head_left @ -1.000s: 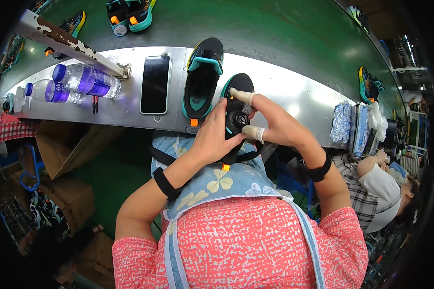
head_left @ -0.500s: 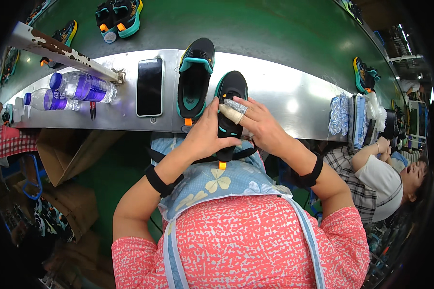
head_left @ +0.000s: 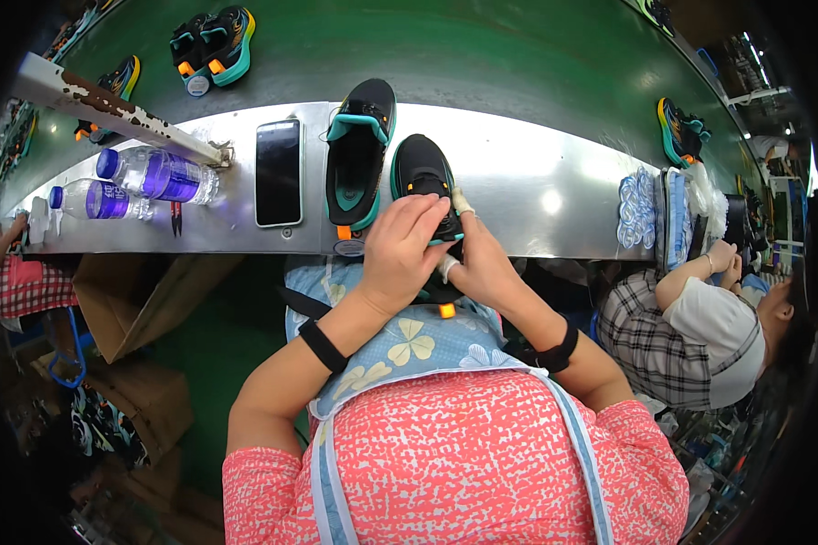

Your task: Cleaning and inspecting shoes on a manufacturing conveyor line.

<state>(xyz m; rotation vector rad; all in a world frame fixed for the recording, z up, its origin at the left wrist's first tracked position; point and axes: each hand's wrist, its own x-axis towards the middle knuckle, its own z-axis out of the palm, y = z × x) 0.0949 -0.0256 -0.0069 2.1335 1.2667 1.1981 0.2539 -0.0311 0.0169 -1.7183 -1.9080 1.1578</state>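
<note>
A black sneaker [head_left: 422, 159] with teal edging points away from me at the metal ledge, its heel toward my apron. Bent over its lace and tongue area, my left hand [head_left: 398, 250] has its fingers pressed together and hides much of the opening. My right hand [head_left: 483, 263] grips the same sneaker along its right side, with pale covers on some fingers. An orange tab [head_left: 446, 311] shows at the heel. Just left, a matching sneaker [head_left: 364, 145] lies on the ledge, apart from both hands.
A phone [head_left: 279, 173] and two water bottles [head_left: 168, 174] lie left on the ledge, near a chipped metal post [head_left: 109, 102]. More sneakers [head_left: 216, 45] stand on the green surface [head_left: 482, 54]. Bundled clear-blue items [head_left: 639, 209] lie right, beside a seated co-worker [head_left: 691, 336].
My left hand has moved from the sneaker's side up over its laces. My right hand has shifted from on top to the right side. The held sneaker's toe has moved slightly left.
</note>
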